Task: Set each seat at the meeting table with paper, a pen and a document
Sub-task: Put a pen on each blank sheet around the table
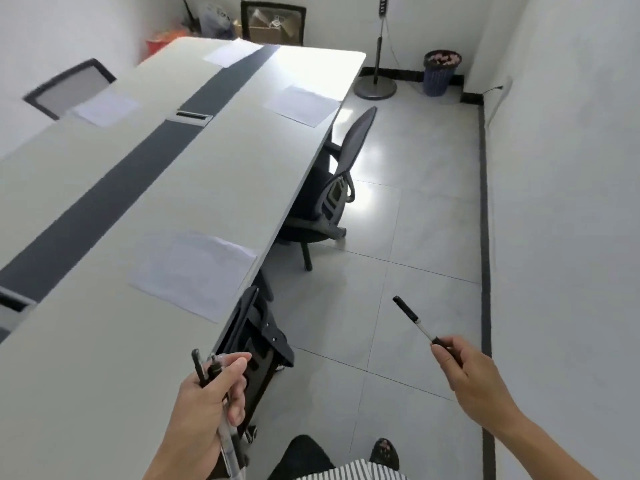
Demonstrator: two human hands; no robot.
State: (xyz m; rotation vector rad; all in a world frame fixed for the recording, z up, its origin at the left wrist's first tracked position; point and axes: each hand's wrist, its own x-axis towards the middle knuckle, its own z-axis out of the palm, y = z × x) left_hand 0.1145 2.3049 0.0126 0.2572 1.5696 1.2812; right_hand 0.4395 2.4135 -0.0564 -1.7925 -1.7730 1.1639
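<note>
- The left hand (207,407) is curled round a bundle of pens (205,367), thumb across them. Their tips stick up above the fist and their other ends run down below it. It sits over the near right edge of the meeting table (104,358).
- The right hand (474,372) pinches a single black pen (414,318) by its lower end, between thumb and fingertips. The pen slants up and to the left, in the air over the floor tiles and well clear of the tabletop.
- A black office chair (258,341) is tucked against the table's right edge, just beyond the left hand.
- The nearest sheet of paper (194,271) lies flat on the tabletop by the right edge, in front of that chair.
- A second office chair (334,188) stands further along the same edge, turned partly away.
- A second sheet (301,105) lies by the right edge near the far right corner.
- A dark strip (114,188) runs down the middle of the tabletop.
- A third sheet (105,107) lies at the left edge, before a mesh-backed chair (69,86).
- A fourth sheet (232,51) lies at the far end.
- A blue waste bin (441,72) stands by the far wall.
</note>
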